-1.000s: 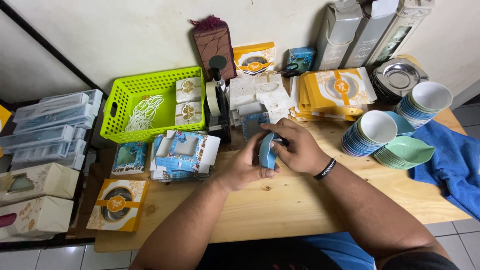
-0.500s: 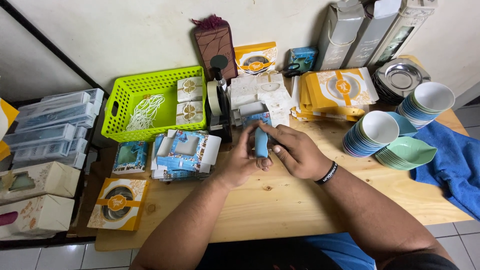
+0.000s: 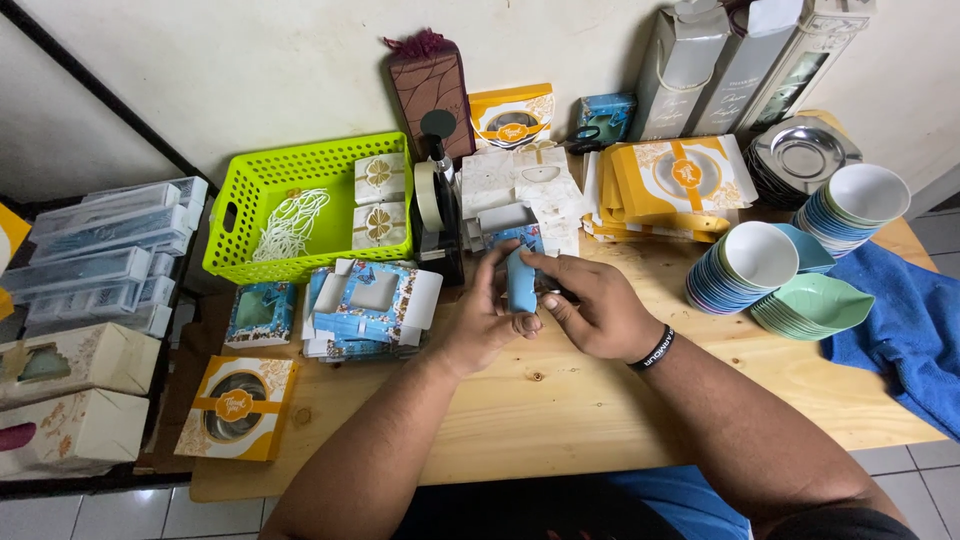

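Head view looking down on a wooden bench (image 3: 560, 400). Gripping a small blue piece (image 3: 520, 280) upright between both hands, above the middle of the bench. Left hand (image 3: 485, 325) curling around its lower end, thumb pressing near the bottom, fingers closed along its left side. Right hand (image 3: 595, 310) pinching its right side with thumb and forefinger, remaining fingers folded in; wearing a black wristband (image 3: 655, 350). Cannot tell exactly what the blue piece is, being partly covered by fingers.

Lying just left of the hands: a stack of flat blue patterned boxes (image 3: 365, 305) with window cut-outs. Sitting beside that, a small blue box (image 3: 260, 312), and nearer the bench's front corner an orange-and-white box (image 3: 235, 405) with a round window. Standing just behind the hands: a black tape dispenser (image 3: 438, 215) holding a roll of tape. Resting to its left: a lime green basket (image 3: 300, 165) holding white netting and two small cream boxes (image 3: 380, 200). Piling up behind: white flat cartons (image 3: 520, 185) and orange flat cartons (image 3: 680, 180). Stacking at the right: light blue bowls (image 3: 745, 265), a second stack of bowls (image 3: 860, 205), and green leaf-shaped dishes (image 3: 810, 305). Draping over the right end of the bench: a blue cloth (image 3: 900, 320).
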